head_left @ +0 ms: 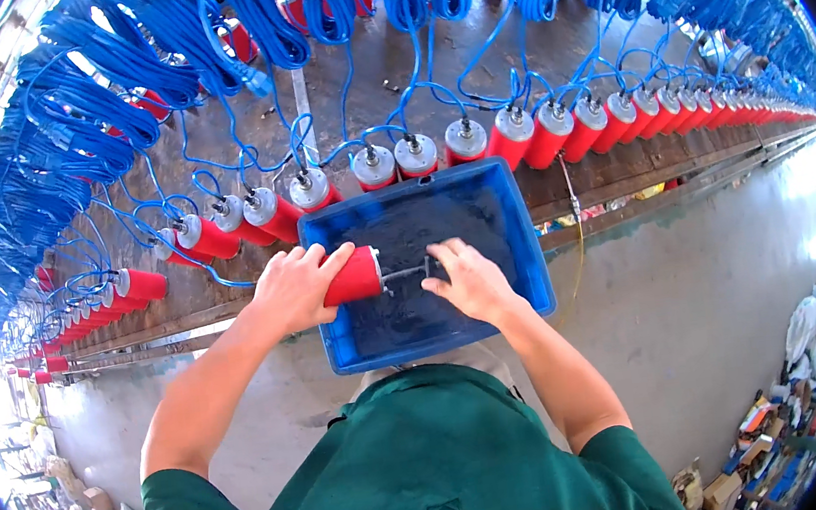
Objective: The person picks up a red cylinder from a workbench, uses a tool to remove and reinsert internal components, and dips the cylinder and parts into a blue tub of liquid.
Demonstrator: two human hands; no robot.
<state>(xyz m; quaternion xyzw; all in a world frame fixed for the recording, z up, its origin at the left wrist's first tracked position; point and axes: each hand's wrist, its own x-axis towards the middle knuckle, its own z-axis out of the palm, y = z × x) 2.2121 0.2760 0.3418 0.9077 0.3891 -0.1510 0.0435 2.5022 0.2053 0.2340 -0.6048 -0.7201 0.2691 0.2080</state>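
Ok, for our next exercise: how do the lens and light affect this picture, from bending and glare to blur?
Head view: blue cable coils arch along the rim, with black corners; head view: the left edge is washed out white, and bright glare marks the grey floor at far right; head view: the right hand looks slightly soft, perhaps from motion.

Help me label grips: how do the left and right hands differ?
The left hand grips a red cylinder; the right hand meets a thin rod, exact hold unclear. The left hand overlaps the left rim of the blue bin; the right hand lies within its outline. Both are bare.
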